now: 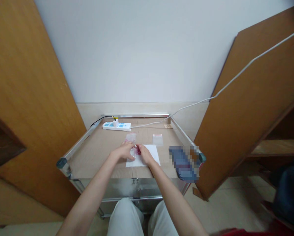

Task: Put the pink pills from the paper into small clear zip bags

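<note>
Left hand (124,151) and right hand (145,154) together pinch a small clear plastic bag of red bits (136,151) over white paper sheet (149,156) on the bench (97,154); likely sealing, needing steady fingertip pressure.

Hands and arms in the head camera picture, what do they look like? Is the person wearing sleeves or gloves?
Both arms are bare all the way up as far as the picture shows, with no sleeves. The left hand and the right hand wear no gloves, and no watch, ring or bracelet shows. The arms look long and slim. Pale, light-coloured trousers cover the knees below.
</note>
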Available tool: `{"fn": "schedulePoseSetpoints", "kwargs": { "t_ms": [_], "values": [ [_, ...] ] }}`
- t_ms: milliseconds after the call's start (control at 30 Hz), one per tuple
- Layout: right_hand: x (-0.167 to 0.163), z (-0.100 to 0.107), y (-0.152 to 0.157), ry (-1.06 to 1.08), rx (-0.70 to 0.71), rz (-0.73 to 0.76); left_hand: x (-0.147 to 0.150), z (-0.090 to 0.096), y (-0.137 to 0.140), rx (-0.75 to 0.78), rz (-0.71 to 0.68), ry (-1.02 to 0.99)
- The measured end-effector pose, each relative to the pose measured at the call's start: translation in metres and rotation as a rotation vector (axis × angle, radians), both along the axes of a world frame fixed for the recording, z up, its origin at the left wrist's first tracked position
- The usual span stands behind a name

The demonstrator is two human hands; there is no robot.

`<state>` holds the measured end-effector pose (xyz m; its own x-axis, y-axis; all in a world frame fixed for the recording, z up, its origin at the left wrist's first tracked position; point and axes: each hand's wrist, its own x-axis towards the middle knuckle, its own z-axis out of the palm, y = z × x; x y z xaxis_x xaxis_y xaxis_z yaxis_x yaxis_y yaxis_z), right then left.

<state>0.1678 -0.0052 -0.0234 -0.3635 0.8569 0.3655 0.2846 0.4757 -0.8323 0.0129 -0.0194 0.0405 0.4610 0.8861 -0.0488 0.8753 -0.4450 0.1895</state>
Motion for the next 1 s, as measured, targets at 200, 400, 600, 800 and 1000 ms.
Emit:
{"fn": "schedulePoseSetpoints", "kwargs": {
  "t_ms": [200, 400, 600, 800, 1000],
  "values": [
    [-0.001, -0.006, 0.002, 0.042, -0.005, -0.001, 0.004, 0.004, 0.001, 0.062, 0.002, 0.024],
    [-0.001, -0.007, 0.002, 0.079, -0.005, -0.003, 0.001, 0.005, 0.000, 0.061, 0.012, -0.011],
    [0.000, -0.002, -0.001, 0.188, -0.049, -0.072, 0.001, 0.005, -0.003, 0.219, 0.150, -0.159],
    [0.000, 0.004, -0.004, 0.265, -0.018, -0.075, 0.012, -0.004, -0.005, 0.477, 0.262, -0.403],
    [0.000, 0.007, -0.004, 0.287, 0.124, -0.102, 0.017, -0.019, -0.008, 0.489, 0.268, -0.603]
  ]
}}
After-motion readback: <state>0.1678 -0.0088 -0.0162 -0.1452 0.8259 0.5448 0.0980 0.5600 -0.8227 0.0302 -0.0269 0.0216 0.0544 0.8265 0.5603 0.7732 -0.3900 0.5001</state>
